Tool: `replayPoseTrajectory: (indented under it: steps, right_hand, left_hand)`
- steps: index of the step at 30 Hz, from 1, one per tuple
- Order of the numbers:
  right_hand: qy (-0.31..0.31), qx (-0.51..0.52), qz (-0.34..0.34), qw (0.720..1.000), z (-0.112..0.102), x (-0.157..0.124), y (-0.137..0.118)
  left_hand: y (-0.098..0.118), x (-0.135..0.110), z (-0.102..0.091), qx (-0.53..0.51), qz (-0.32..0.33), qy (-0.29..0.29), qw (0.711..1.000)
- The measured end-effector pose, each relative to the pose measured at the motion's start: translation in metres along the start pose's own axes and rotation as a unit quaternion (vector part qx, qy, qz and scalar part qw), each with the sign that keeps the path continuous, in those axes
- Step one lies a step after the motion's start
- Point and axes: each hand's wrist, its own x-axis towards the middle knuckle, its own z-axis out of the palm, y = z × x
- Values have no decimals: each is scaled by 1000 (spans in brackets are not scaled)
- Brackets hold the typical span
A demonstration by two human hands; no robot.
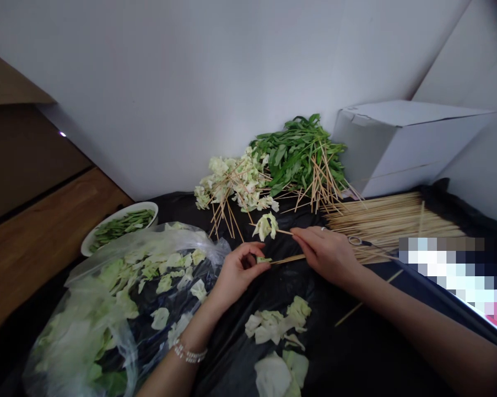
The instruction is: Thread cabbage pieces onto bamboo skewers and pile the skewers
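My left hand (239, 271) is closed in a pinch on a small piece of cabbage leaf (264, 259). My right hand (330, 255) grips several thin bamboo skewers (288, 259), whose ends point left toward that piece; whether they pierce it I cannot tell. One skewer (285, 232) in the same hand carries a bunched cabbage leaf (265, 226) near its tip. Below my hands, loose cabbage leaves (273, 326) lie on the black plastic sheet (227, 353).
Cabbage skewers (232, 182) and leafy green skewers (293, 154) are piled by the wall. Bare skewers (381, 215) and scissors (356, 241) lie right, before a white box (397, 143). At left are a clear bag (79, 325) with cabbage and a white bowl (84, 242) of greens.
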Motion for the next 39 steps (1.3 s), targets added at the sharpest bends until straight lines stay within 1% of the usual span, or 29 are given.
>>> replayPoseTrajectory:
  steps: [2,4,7,10,12,16,21,27,32,34,39]
  right_hand:
    - [4,0,-4,1000,0,0,0]
    - [6,2,-7,1000,0,0,-1]
    - [0,7,-12,1000,0,-1,-2]
    - [-6,7,-15,1000,1,-2,-4]
    - [-11,4,-14,1000,1,-2,-4]
    - [-26,2,-16,1000,0,-3,-6]
    - [-38,7,-31,999,2,-4,-7]
    - [-34,9,-44,998,3,-5,-7]
    - [-39,7,-47,998,4,-6,-7]
    - [-45,0,-45,998,5,-7,-7]
    - [-53,-18,-32,998,6,-8,-8]
  left_hand:
    - [-3,2,-2,-67,-41,35,996]
    - [-4,5,-5,-123,-70,85,986]
    - [-2,7,-9,-209,-84,152,962]
    - [-1,8,-12,-282,-89,164,941]
    - [-1,8,-12,-302,-88,158,936]
    - [0,7,-12,-327,-86,159,928]
    - [3,6,-12,-328,-113,175,921]
    - [1,8,-12,-325,-76,212,919]
    - [3,8,-10,-344,-82,217,910]
    - [5,7,-10,-336,-82,221,912]
    - [3,7,-9,-296,-64,216,928]
